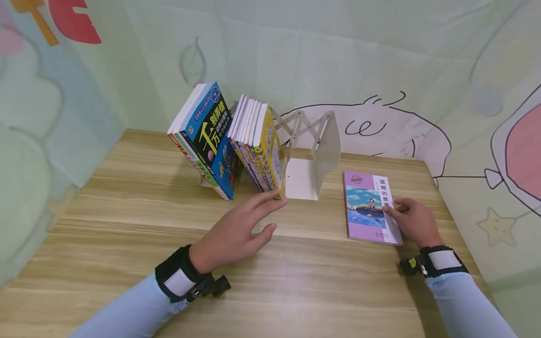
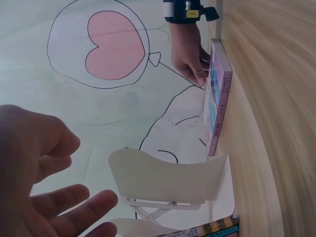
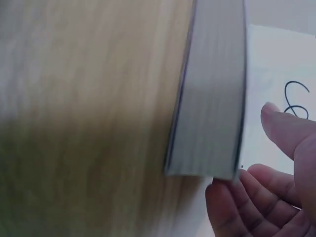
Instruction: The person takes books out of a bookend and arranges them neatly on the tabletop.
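Note:
A pink-and-purple paperback book (image 1: 367,206) with a sea picture on its cover lies flat at the right of the table. My right hand (image 1: 416,222) grips its right edge, thumb over the cover and fingers by the side; the right wrist view shows the book's page block (image 3: 212,94) beside those fingers. My left hand (image 1: 238,232) reaches out with fingers extended at the lower corner of a yellow book (image 1: 271,145); whether they touch it is unclear. That book ends a row of thin books leaning in a white folding bookend (image 1: 327,145).
Taller books, the front one a blue-and-black book (image 1: 211,141), lean at the bookend's left. Bare white base (image 1: 301,178) shows between the yellow book and the right end plate. A printed cloth wall (image 1: 262,56) stands behind the wooden table (image 1: 296,286).

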Demonstrator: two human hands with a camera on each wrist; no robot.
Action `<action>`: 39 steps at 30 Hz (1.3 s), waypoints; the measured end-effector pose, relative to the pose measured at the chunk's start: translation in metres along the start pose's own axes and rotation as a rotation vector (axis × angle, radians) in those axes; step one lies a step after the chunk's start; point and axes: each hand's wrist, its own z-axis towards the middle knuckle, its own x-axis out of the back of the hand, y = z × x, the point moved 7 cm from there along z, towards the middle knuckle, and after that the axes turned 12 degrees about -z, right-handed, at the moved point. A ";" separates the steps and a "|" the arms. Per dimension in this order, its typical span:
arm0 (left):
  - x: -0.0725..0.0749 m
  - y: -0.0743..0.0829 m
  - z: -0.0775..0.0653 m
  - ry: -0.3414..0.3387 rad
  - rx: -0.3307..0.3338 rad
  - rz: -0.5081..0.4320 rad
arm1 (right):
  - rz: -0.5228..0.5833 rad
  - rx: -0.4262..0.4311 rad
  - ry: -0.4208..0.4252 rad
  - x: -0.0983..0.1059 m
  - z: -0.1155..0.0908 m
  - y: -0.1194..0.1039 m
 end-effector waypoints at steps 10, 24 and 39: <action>0.001 -0.003 -0.001 0.007 0.029 -0.010 | -0.053 0.036 0.017 0.009 -0.011 -0.015; -0.001 -0.005 0.000 0.006 0.015 0.002 | -0.002 0.373 0.117 0.028 -0.051 -0.094; -0.001 -0.004 -0.002 0.008 0.008 0.009 | 0.120 0.575 0.108 0.037 -0.090 -0.148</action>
